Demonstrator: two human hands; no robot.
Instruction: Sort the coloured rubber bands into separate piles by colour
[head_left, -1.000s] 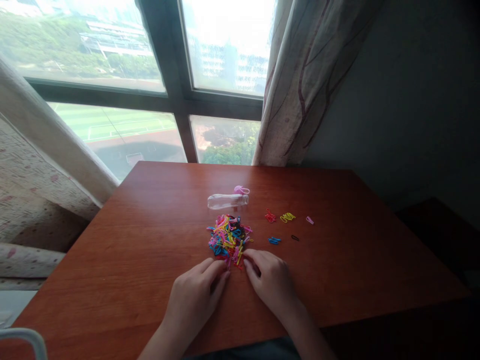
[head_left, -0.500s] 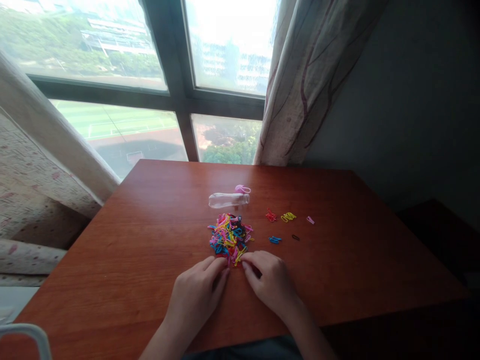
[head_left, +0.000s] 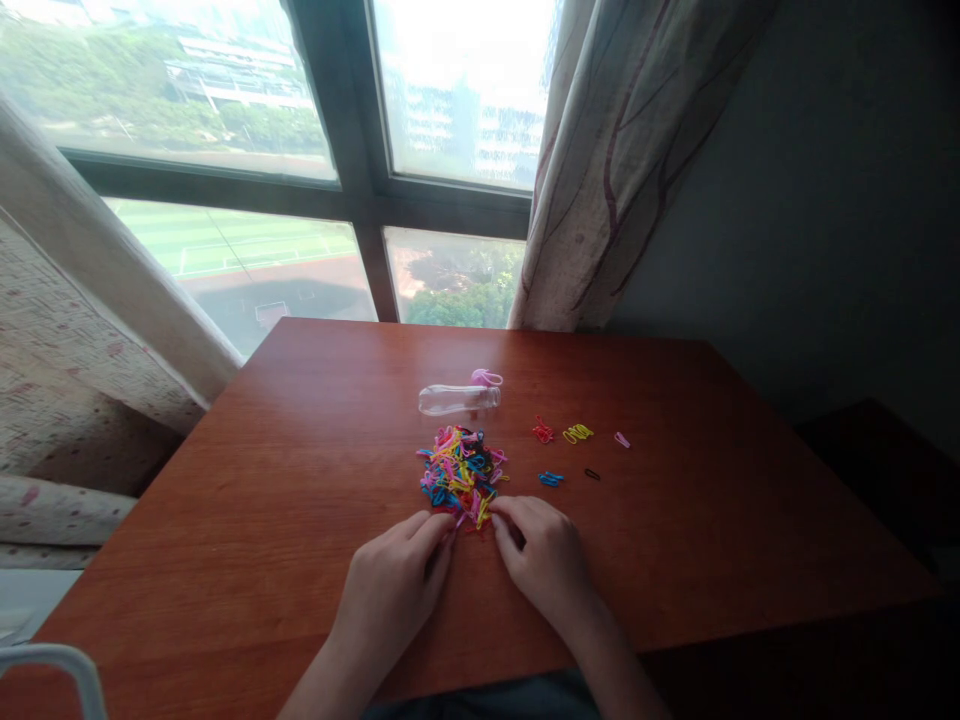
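Note:
A heap of small looped clips (head_left: 459, 468) in pink, yellow, blue, red and black lies in front of me. At its near left edge my left hand (head_left: 401, 565) is closed in a pinch, with a pink clip (head_left: 460, 520) at the fingertips. Opposite it, my right hand (head_left: 541, 550) has thumb and forefinger drawn together at a yellow clip (head_left: 484, 512) on the heap's near right edge. How firmly that clip is held is partly hidden. Loose red clips lie between the two hands.
Right of the heap lie red clips (head_left: 543, 431), yellow clips (head_left: 578, 433), blue clips (head_left: 550, 479), a pink clip (head_left: 622, 439) and a black clip (head_left: 592, 473). Behind it lies a clear bottle (head_left: 450, 400) beside a pink looped cap (head_left: 486, 377). The wooden table (head_left: 300, 450) reaches the window.
My right hand has shifted slightly right and away from me, and the yellow clip has moved with it. My left hand stays almost still; the pink clip at its fingertips has tilted.

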